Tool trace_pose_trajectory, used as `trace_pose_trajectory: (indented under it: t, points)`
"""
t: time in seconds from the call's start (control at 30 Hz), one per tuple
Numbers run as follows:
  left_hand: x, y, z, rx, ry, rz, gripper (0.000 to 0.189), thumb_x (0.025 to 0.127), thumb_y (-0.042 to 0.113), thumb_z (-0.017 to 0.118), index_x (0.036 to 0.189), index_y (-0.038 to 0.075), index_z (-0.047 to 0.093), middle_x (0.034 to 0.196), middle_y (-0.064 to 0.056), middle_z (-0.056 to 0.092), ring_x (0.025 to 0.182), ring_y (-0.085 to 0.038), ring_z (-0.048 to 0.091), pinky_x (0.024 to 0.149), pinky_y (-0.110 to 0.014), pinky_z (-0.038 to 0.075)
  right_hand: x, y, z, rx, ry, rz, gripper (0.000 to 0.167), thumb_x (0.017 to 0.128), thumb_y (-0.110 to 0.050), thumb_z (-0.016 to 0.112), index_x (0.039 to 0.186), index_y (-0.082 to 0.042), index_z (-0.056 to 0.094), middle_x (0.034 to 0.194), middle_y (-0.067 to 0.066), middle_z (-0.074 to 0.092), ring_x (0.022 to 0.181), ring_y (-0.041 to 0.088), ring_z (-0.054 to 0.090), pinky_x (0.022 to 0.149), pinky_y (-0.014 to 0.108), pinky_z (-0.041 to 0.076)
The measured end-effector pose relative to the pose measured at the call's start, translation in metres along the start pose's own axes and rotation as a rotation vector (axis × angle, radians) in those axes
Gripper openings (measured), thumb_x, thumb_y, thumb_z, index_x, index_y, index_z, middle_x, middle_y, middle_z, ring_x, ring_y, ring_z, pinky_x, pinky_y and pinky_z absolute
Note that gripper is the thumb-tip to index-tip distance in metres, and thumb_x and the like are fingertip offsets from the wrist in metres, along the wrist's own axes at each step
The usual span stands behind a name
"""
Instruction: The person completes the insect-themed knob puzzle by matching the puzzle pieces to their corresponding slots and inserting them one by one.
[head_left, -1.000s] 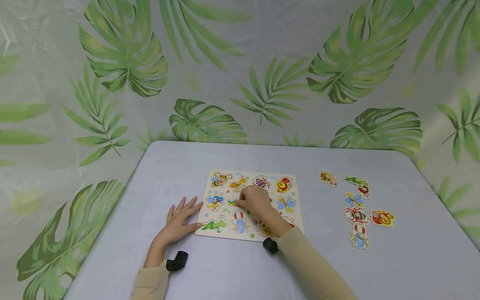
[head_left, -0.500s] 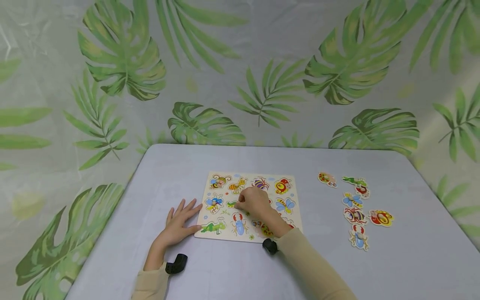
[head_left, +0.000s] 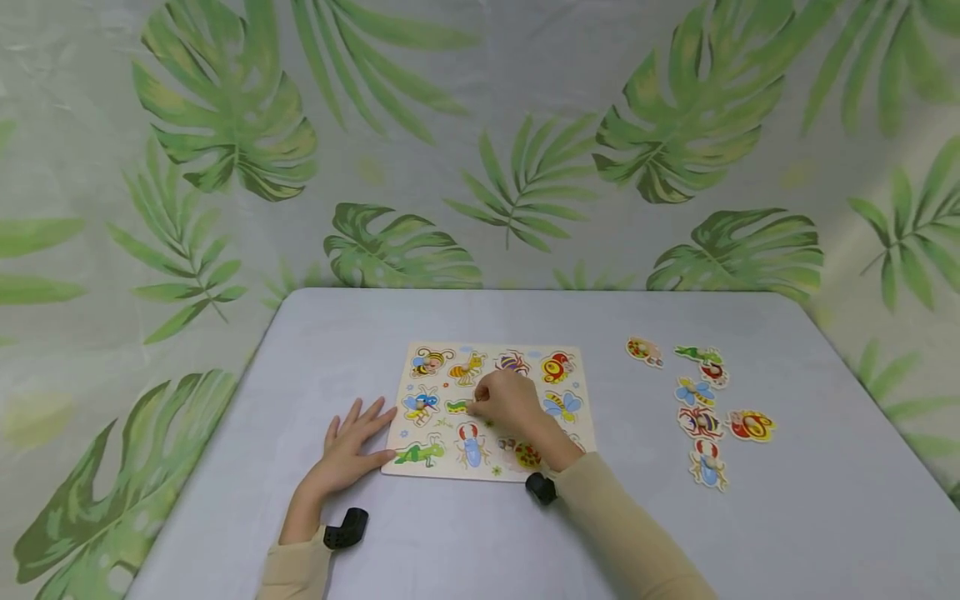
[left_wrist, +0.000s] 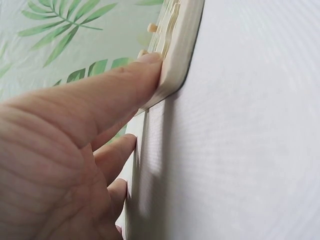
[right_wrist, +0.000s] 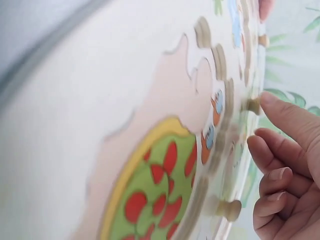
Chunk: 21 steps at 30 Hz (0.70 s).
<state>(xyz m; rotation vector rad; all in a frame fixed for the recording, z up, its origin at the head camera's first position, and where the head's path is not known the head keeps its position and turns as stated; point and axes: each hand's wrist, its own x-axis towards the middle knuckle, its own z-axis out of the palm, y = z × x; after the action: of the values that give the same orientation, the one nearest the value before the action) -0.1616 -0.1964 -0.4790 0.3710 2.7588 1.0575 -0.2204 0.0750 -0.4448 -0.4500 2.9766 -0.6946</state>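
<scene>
The person wears plain, light beige fabric on both arms. The long left sleeve (head_left: 295, 571) of matte cloth shows soft creases and ends in a simple straight cuff, while the matching long right sleeve (head_left: 626, 529) looks mostly smooth and widens toward the elbow. At the left cuff sits a black, angular wrist-worn device (head_left: 347, 528) with a low base and a raised, blocky end; small marks on the base are too tiny to read. A compact, rounded black wrist-worn device (head_left: 541, 488) adjoins the right cuff. The left hand (head_left: 349, 446) and right hand (head_left: 513, 406) are bare, with short fingernails.
</scene>
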Motion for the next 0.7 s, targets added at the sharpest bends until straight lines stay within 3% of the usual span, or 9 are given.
trace_pose_trajectory:
  t: [0.23, 0.7]
  points:
    - [-0.001, 0.001, -0.002, -0.013, -0.002, -0.003, 0.064, 0.084, 0.028, 0.067, 0.141, 0.013, 0.042, 0.156, -0.015, 0.024, 0.145, -0.044, 0.002, 0.112, -0.063, -0.010, -0.005, 0.003, -0.008, -0.023, 0.043, -0.003, 0.024, 0.076, -0.034, 0.076, 0.088, -0.012, 0.075, 0.076, -0.002, 0.070, 0.060, 0.005, 0.053, 0.050, 0.017, 0.039]
    - [-0.002, 0.001, -0.002, -0.007, -0.004, 0.006, 0.064, 0.084, 0.027, 0.067, 0.142, 0.012, 0.042, 0.155, -0.016, 0.024, 0.145, -0.045, 0.001, 0.111, -0.064, -0.010, -0.016, 0.017, -0.025, 0.020, 0.094, 0.019, 0.020, 0.076, -0.028, 0.076, 0.088, -0.012, 0.074, 0.074, -0.002, 0.069, 0.060, 0.008, 0.051, 0.049, 0.018, 0.038]
